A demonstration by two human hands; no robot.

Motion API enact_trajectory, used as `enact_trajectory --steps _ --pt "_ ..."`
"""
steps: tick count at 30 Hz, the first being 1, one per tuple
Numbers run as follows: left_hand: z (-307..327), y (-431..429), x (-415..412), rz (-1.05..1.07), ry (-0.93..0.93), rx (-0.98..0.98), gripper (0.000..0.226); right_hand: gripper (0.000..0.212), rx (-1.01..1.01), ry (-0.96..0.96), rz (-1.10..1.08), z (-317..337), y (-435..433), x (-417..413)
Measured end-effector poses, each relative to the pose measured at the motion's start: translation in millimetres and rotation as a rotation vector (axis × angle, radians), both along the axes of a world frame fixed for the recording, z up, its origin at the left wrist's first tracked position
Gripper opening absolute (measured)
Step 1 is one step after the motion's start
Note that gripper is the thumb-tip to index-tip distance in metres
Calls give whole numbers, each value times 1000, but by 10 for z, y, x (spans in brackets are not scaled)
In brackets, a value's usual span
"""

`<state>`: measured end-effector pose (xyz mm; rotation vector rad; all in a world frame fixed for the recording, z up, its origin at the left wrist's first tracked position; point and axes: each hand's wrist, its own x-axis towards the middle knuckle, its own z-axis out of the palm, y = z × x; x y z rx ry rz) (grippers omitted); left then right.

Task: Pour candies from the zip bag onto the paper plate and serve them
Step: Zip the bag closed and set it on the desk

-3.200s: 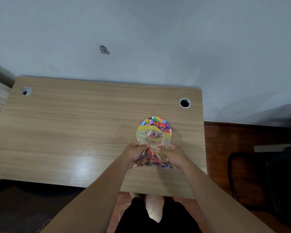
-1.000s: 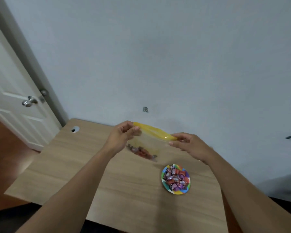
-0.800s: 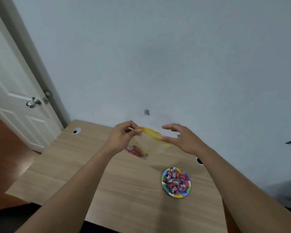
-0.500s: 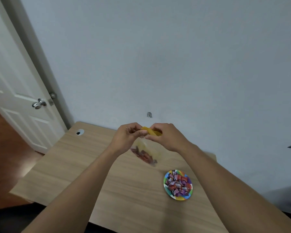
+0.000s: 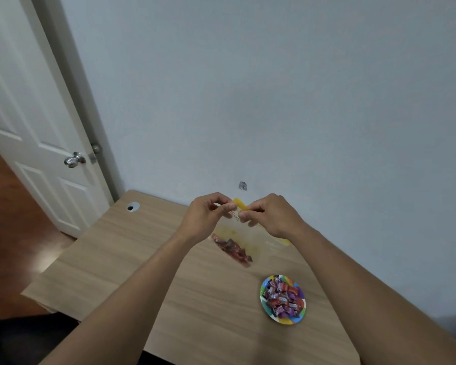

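Both hands' fingers [image 5: 231, 206] pinch zip bag [image 5: 244, 238] yellow top; bag hangs mouth-up, tilted, above table [image 5: 132, 248].

Lighting: soft, even, moderately dim; your wall [image 5: 274, 88] reads flat grey-blue with no hard shadows. Glare: 1 pale sheen on the table [image 5: 116, 259] at left centre, and a bright highlight on the door knob [image 5: 74, 159]. Shadow: faint, beneath your forearms. Distortion: wide-angle; the door [image 5: 24, 114] at upper left leans strongly. Blur: your zip bag [image 5: 237, 241] is smeared and hazy; lower corners soft.
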<state>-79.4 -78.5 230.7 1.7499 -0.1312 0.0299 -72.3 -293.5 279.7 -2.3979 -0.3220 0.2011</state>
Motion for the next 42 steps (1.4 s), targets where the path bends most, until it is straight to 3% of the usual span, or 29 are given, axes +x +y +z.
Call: enact_trajectory --steps 15,24,32,42 --pt "38 -51 19 78 -65 116 16 25 21 -12 15 50 79 34" --pt "51 -167 -48 154 -117 182 10 18 67 -34 15 -53 157 36" --pt "-46 -131 -10 200 -89 157 15 28 63 -47 8 -140 136 50" --pt "-123 -38 76 357 24 22 13 24 -18 -20 20 -394 -42 147"
